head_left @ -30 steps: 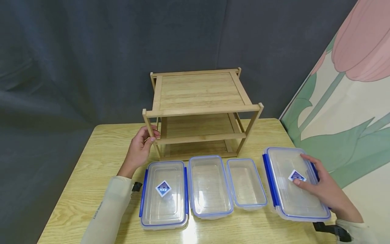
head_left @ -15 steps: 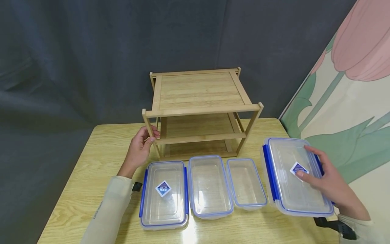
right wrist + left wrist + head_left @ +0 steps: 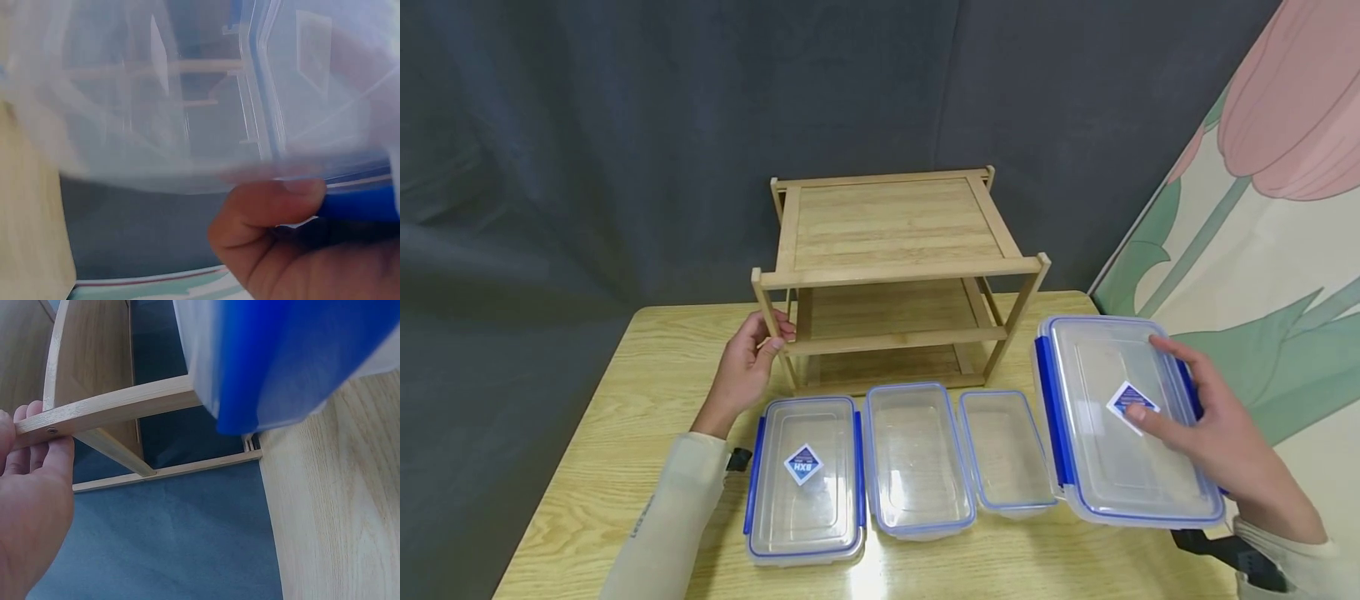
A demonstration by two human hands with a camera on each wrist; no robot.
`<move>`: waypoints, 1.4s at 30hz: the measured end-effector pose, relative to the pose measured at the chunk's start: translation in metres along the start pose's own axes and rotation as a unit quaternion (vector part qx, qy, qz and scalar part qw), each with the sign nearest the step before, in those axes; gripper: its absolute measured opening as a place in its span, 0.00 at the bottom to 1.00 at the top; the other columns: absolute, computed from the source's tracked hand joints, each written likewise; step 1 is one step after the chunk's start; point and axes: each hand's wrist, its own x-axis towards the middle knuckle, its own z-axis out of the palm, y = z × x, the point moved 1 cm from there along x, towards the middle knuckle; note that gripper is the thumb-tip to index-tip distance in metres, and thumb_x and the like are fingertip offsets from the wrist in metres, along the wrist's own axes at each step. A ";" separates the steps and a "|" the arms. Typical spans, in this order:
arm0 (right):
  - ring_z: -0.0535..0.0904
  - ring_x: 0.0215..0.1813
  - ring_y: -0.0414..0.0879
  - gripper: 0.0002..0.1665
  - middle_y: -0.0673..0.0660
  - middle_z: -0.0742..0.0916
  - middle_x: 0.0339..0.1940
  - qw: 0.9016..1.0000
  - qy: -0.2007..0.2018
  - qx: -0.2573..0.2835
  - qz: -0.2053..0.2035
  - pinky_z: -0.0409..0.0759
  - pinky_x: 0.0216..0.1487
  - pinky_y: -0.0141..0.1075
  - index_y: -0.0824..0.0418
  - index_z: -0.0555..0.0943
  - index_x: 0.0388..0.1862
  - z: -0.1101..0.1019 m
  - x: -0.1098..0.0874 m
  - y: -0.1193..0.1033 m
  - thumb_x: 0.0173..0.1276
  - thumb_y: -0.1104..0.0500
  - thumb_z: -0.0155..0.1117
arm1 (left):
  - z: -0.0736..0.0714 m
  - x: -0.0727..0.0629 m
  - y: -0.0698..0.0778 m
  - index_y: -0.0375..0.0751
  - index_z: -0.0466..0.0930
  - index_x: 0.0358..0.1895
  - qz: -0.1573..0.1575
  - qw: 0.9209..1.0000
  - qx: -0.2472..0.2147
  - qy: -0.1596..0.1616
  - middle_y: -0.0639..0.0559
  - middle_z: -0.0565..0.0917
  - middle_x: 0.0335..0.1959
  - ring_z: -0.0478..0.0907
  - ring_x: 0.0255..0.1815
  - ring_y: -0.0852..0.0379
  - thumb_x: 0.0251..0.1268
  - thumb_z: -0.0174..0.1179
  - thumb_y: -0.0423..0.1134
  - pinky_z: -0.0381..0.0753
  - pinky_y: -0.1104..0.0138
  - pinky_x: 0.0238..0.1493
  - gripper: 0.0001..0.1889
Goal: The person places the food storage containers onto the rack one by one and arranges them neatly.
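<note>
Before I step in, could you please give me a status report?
Left hand gripping front-left post of wooden rack. Right hand holding lidded blue-clipped container above table. Three more containers in front of rack, possibly obstructing.

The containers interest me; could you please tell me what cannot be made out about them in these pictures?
Head view: the right hand hides part of the label on the held container.
Left wrist view: a blue-clipped container is blurred and cut off by the top edge.
Right wrist view: the held container runs past the top edge.
</note>
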 end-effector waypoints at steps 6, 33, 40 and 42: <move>0.81 0.40 0.36 0.55 0.67 0.70 0.61 1.000 0.004 0.020 -0.004 0.88 0.27 0.41 0.32 0.48 0.87 -0.003 0.002 -0.016 0.76 0.65 0.66 | 0.000 0.001 -0.001 0.32 0.73 0.63 -0.004 1.000 0.000 0.001 0.36 0.83 0.56 0.83 0.54 0.62 0.83 0.49 0.28 0.83 0.77 0.58 0.13; 0.90 0.39 0.47 0.46 0.54 0.77 0.55 0.979 -0.017 0.201 -0.025 0.90 0.25 0.52 0.36 0.57 0.84 -0.013 0.044 -0.106 0.78 0.68 0.61 | -0.001 0.002 -0.004 0.25 0.73 0.62 0.001 1.000 0.018 -0.002 0.37 0.84 0.54 0.83 0.54 0.58 0.83 0.50 0.29 0.83 0.77 0.58 0.13; 0.90 0.42 0.48 0.46 0.57 0.75 0.58 0.988 -0.019 0.151 -0.027 0.91 0.29 0.51 0.31 0.55 0.84 -0.008 0.060 -0.136 0.79 0.62 0.63 | 0.000 0.003 -0.004 0.27 0.74 0.61 0.001 1.000 0.015 0.001 0.37 0.84 0.54 0.84 0.55 0.50 0.83 0.50 0.28 0.83 0.77 0.58 0.12; 0.90 0.43 0.48 0.46 0.58 0.75 0.60 0.989 -0.024 0.145 -0.030 0.92 0.30 0.51 0.31 0.55 0.84 -0.007 0.063 -0.144 0.79 0.61 0.63 | 0.000 0.003 -0.004 0.29 0.74 0.60 -0.001 1.000 0.016 0.002 0.36 0.84 0.54 0.84 0.55 0.49 0.83 0.50 0.28 0.83 0.78 0.58 0.11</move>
